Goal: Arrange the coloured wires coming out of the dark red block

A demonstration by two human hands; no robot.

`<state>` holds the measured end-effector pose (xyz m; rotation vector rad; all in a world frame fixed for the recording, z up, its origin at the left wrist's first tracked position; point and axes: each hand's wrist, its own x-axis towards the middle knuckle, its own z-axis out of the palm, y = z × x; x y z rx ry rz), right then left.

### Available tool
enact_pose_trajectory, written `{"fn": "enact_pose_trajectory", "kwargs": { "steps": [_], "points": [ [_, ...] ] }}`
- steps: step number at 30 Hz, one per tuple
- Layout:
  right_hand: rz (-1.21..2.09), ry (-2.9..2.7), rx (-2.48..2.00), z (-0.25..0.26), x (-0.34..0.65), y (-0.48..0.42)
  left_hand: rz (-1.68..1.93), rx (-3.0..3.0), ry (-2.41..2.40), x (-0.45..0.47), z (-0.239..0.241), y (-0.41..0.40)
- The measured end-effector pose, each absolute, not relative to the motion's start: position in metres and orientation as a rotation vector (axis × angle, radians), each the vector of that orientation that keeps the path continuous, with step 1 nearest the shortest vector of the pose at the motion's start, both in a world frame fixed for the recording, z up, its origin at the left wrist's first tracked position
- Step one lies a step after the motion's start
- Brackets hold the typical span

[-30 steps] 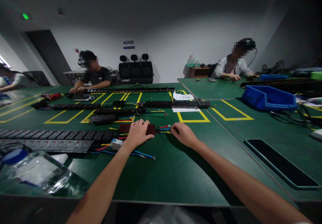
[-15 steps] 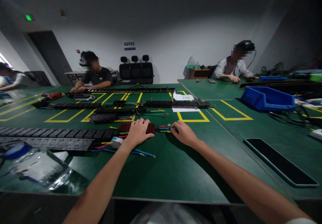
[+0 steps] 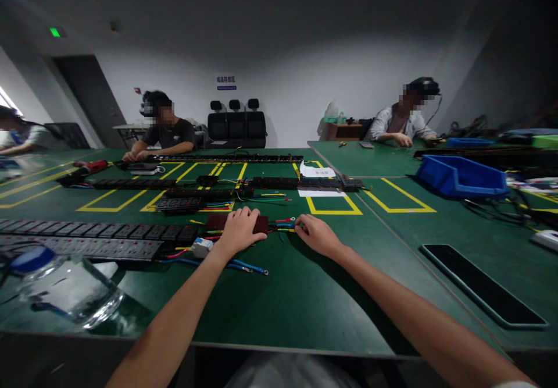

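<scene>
Dark red block [image 3: 214, 221] flat on the green table [image 3: 300, 303], working ref for everything below. Left hand [image 3: 239, 228] is half-open over it, fingers across the top, thumb at the near edge, holding it against the table. Coloured wires [image 3: 285, 221] exit its right end. Right hand [image 3: 317, 232] sits just right of those: thumb and fingertips pinched together on the wire ends, can't tell which ones.

Containers: blue bin [image 3: 457, 183] well right of and beyond the block, open top, contents can't be made out. Second blue bin [image 3: 469, 142] farther beyond, low, inside hidden. Clear bottle [image 3: 81, 295] with blue cap [image 3: 32, 259], well left and nearer than the block; cap on, fill level not readable. Translucent bag [image 3: 332, 111] far beyond the block on a brown cabinet [image 3: 344, 130], contents unclear.

Also: two socket strips [image 3: 93, 249] left of the block, white-and-blue breaker [image 3: 203, 247] just near-left of it, blue leads with ring lugs [image 3: 250, 267] on its near side. Phone [image 3: 482, 284] well right and nearer.
</scene>
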<state>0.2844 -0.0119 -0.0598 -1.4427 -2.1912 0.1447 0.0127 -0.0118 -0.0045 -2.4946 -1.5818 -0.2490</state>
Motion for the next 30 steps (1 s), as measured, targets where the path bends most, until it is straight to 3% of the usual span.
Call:
{"fn": "enact_pose_trajectory", "kwargs": {
  "steps": [30],
  "points": [
    [0.209, -2.209, -1.505, -0.05, 0.281, -0.017, -0.193, -2.608, -1.453, 0.002, -0.006, -0.003]
  ]
}}
